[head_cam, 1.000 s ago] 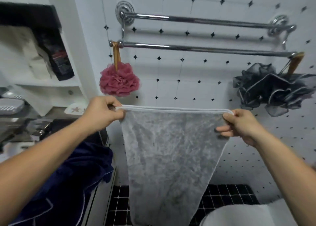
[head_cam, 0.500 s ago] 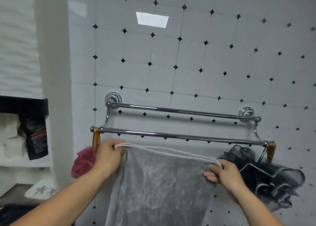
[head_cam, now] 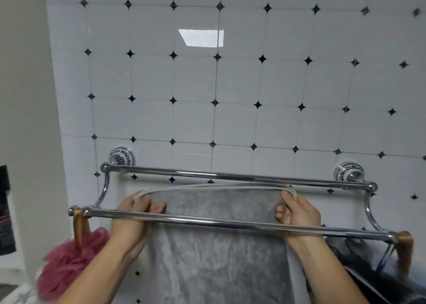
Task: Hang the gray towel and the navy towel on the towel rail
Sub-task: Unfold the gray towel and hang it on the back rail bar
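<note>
The person holds the gray towel point(head_cam: 221, 257) by its top corners, spread wide in front of the tiled wall point(head_cam: 230, 84). The left hand point(head_cam: 132, 214) pinches the left corner: the thumb lies on the near face of the cloth and the white hem shows above the knuckles. The right hand point(head_cam: 299, 211) grips the right corner in the same way, with fingers curled round the hem.

The towel rail point(head_cam: 106, 188) has two chrome bars. The back bar point(head_cam: 230, 178) sits higher and close to the wall, and the front bar point(head_cam: 207, 222) sits lower and nearer the camera. Both hands and the upper part of the towel are behind the front bar, which crosses in front of the cloth and both hands near the wrists. The top hem is stretched between the bars, just under the back bar. Whether it touches that bar cannot be told. The rest of the towel hangs straight down below the front bar and runs out of view at the bottom.

A pink bath sponge point(head_cam: 69, 264) hangs on a tan loop from the left end of the front bar, beside the left forearm. A dark bath sponge point(head_cam: 368, 271) hangs on a similar loop from the right end. A dark bottle point(head_cam: 5, 211) shows at the left edge.
</note>
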